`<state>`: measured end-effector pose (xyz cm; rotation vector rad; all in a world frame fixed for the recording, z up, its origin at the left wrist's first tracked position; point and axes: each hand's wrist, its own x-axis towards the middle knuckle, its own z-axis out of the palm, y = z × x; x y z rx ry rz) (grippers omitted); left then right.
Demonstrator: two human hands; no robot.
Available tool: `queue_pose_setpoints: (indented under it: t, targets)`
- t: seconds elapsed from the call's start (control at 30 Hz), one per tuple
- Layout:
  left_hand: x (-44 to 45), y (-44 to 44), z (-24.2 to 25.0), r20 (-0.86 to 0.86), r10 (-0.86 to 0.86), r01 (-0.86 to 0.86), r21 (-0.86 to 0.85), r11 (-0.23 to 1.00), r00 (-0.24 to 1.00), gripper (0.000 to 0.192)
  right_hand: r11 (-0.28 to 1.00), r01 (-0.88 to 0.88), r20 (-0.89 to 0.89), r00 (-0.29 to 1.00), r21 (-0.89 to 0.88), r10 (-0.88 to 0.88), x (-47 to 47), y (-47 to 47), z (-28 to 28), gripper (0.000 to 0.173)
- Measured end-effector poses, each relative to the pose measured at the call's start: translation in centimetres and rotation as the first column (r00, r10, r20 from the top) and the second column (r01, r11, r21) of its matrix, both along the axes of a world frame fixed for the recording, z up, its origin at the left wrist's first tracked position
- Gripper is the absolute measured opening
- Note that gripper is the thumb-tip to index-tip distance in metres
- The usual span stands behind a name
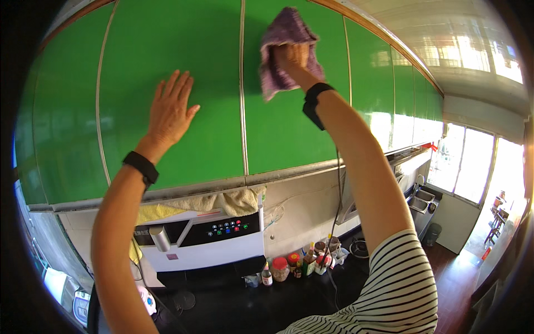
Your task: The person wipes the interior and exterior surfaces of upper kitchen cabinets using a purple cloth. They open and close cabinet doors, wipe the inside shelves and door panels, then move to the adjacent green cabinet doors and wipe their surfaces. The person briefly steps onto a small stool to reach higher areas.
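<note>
Green glossy wall cabinet doors (200, 137) fill the upper part of the head view, split by pale metal strips. My left hand (172, 109) rests flat against one door, its fingers apart and nothing in it. Up to the right, my right hand (294, 56) grips a purple terry cloth (283, 31) and presses it to the adjoining door. Part of the cloth hangs below the hand, and its edges look blurred. Some of the right fingers are hidden by the folds. A black band circles each wrist.
Below the cabinets stands a white appliance (208, 248) with a lit panel and towels (238, 202) on top. Bottles and jars (280, 269) line the black countertop (238, 307). A black cable (337, 188) hangs beside my right arm. Farther right are a steel sink (418, 203) and windows (477, 163).
</note>
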<state>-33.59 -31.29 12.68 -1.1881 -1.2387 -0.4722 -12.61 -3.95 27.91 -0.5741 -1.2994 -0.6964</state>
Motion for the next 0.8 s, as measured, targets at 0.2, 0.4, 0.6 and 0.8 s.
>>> queue_pose_setpoints:
  t: [0.2,0.4,0.6,0.8]
  targets:
    - [-0.1,3.7,-0.8,-0.049,-0.037,0.042,0.115,0.993,0.998,0.069,0.985,0.055,0.162,0.983,0.161,-0.081,-2.9,-5.7,-2.7,0.046]
    - [-1.5,4.9,-1.2,-0.084,-0.074,0.087,0.154,0.984,0.994,0.068,0.997,0.074,0.361,0.93,-0.002,-0.068,-1.7,-6.0,0.9,0.051]
    - [-1.4,4.9,-1.1,-0.11,-0.044,0.062,0.17,0.983,0.993,0.066,0.988,0.034,0.268,0.961,0.149,-0.073,-0.1,-1.3,7.3,0.055]
    - [-1.5,4.9,-1.0,-0.129,0.014,0.009,0.174,0.985,0.991,0.063,0.993,0.114,0.2,0.973,0.03,-0.118,4.7,3.5,12.2,0.054]
